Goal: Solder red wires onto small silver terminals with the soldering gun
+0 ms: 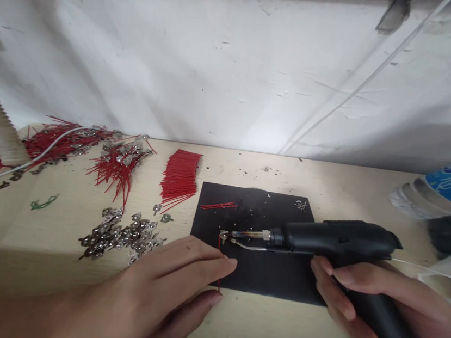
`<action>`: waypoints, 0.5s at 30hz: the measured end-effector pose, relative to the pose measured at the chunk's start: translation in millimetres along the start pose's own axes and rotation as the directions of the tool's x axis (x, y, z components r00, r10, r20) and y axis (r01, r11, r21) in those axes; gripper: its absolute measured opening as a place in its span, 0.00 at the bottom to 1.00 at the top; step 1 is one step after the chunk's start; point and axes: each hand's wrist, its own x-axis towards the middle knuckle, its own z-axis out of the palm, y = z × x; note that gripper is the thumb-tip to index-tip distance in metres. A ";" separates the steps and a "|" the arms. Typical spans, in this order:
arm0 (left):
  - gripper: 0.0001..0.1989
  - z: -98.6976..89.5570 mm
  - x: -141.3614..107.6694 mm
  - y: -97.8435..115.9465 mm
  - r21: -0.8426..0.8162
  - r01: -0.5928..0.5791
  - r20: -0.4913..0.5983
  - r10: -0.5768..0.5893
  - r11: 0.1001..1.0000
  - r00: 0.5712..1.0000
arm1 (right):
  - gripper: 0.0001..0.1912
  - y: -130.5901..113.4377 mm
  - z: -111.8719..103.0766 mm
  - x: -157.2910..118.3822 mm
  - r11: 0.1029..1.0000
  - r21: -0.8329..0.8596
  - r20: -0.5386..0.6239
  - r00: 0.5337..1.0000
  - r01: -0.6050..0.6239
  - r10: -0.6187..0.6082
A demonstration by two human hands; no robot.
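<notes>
over black mat [277,279], left grip [171,277] pinching red wire [219,246], right grip [372,278] curled round soldering gun [335,240]

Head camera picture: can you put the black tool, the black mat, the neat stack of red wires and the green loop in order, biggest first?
1. black tool and black mat: unsure; the tool covers part of the mat and looks nearer the camera
2. neat stack of red wires
3. green loop

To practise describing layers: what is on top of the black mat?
On the black mat: loose red wires, small silvery bits, and a metal part near the soldering iron. Whatever the iron and the left hand cover there cannot be seen.
</notes>
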 end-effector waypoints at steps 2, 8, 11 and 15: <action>0.15 0.9 0.6 -0.5 -0.004 0.002 0.008 -0.002 1.000 1.000 | 0.26 1.6 -1.9 1.0 1.000 0.015 0.024 1.000 0.001 -0.001; 0.13 0.2 2.7 -0.7 -0.050 -0.009 0.015 0.009 0.999 1.000 | 0.18 12.3 -14.5 -0.4 0.996 0.092 0.035 0.999 -0.008 0.005; 0.12 -1.7 4.2 0.8 -0.052 -0.001 0.015 0.002 0.999 1.000 | 0.18 15.3 -18.2 -0.5 0.996 0.089 0.036 0.999 -0.007 0.004; 0.10 -3.3 6.1 2.0 -0.057 -0.005 0.034 0.007 0.998 0.999 | 0.21 16.2 -19.4 0.6 0.995 0.094 0.015 0.999 -0.036 0.035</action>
